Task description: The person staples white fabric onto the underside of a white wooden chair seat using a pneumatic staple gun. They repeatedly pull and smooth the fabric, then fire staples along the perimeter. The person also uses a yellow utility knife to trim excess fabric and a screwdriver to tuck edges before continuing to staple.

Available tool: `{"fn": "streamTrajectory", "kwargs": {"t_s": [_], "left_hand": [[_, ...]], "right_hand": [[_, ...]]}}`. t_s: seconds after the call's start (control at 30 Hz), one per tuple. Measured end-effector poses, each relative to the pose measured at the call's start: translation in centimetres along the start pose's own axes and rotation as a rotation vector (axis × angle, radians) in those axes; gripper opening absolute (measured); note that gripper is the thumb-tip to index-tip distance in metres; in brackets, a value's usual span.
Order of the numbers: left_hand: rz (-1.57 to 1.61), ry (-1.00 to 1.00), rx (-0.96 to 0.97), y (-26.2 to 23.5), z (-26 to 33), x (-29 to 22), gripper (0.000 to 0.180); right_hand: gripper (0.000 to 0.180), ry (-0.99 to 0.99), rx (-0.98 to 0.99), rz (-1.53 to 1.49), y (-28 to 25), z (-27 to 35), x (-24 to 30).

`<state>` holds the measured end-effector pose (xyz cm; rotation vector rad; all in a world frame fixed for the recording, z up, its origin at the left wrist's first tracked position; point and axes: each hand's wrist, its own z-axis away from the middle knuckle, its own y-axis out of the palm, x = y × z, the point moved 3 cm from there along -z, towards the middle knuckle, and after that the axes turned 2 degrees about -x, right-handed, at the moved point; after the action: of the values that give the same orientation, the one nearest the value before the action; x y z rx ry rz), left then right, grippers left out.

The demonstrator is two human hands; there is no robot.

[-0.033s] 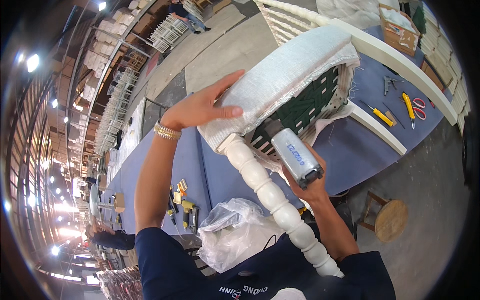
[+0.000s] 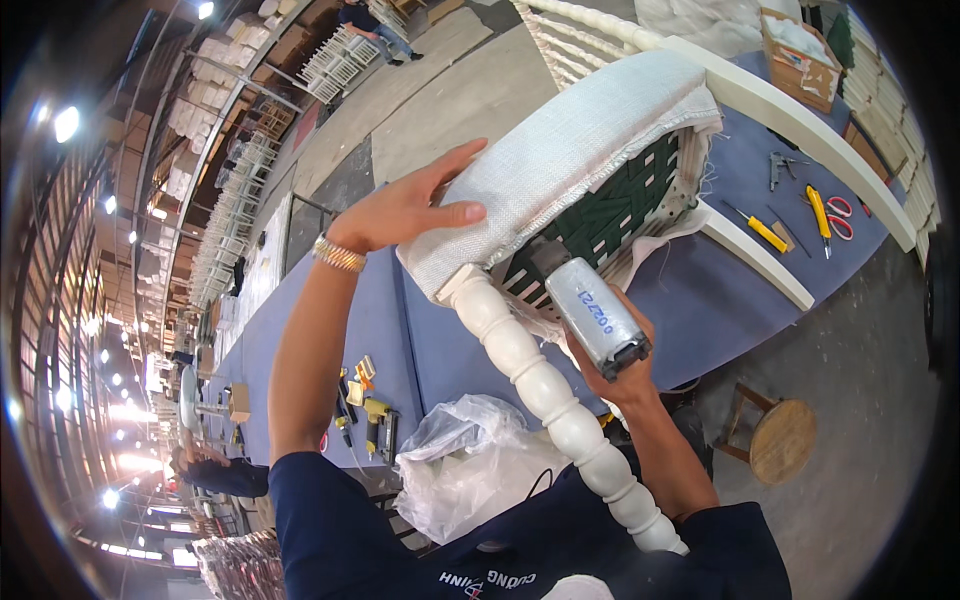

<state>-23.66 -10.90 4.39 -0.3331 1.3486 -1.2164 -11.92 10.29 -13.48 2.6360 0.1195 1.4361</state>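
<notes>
Closest, at the bottom edge, was a dark shirt [image 2: 340, 540] with pale lettering across it, upside down in the frame. Above it a cream turned leg [image 2: 548, 395] slanted up to the middle; its glossy, rounded bulges looked hard and rather slippery, so a narrow neck between two would probably give the surer hold. It belonged to a white chair [image 2: 540, 170], tipped over on the blue table [image 2: 690, 290] from centre to upper right.

Right of centre, the right hand [image 2: 628, 378] was closed round a silver tool [image 2: 597, 312], its nose by the seat's underside. The tool seemed rigid and fairly heavy, best held round its grip; blue handwritten digits ran along its casing.

The left hand [image 2: 405, 212], left of centre, lay wide, thumb apart, on the padded seat [image 2: 585, 120]. That fabric looked soft, its frayed edge easily pulled; the green webbing [image 2: 600, 210] beneath seemed springy. The frame would likely bear firmer handling.

Farther off, red-handled scissors [image 2: 840, 218] lay upper right, and a person [image 2: 372, 30] stood at the top left.
</notes>
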Motion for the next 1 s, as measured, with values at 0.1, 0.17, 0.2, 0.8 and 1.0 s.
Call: {"fn": "streamTrajectory", "kwargs": {"t_s": [0.1, 0.17, 0.2, 0.8, 1.0], "left_hand": [[0.086, -0.05, -0.016, 0.5, 0.2, 0.9, 0.111], [-0.004, -0.017, -0.054, 1.0, 0.1, 0.5, 0.113], [-0.066, -0.01, -0.082, 1.2, 0.1, 0.3, 0.114], [-0.477, 0.02, -0.215, 2.6, 0.3, -1.6, 0.116], [-0.49, 0.075, -0.218, 2.9, 0.1, -1.4, 0.115]], "right_hand": [[0.03, -0.087, 0.008, 0.034, 0.2, 0.0, 0.7], [0.029, -0.12, -0.011, 0.09, 0.2, -0.4, 1.1], [0.028, -0.136, -0.018, 0.117, 0.2, -0.9, 1.4], [0.061, -0.007, 0.114, 0.021, 1.2, -1.6, 1.2], [0.06, 0.026, 0.138, -0.003, 0.7, -2.1, 1.3]]}}
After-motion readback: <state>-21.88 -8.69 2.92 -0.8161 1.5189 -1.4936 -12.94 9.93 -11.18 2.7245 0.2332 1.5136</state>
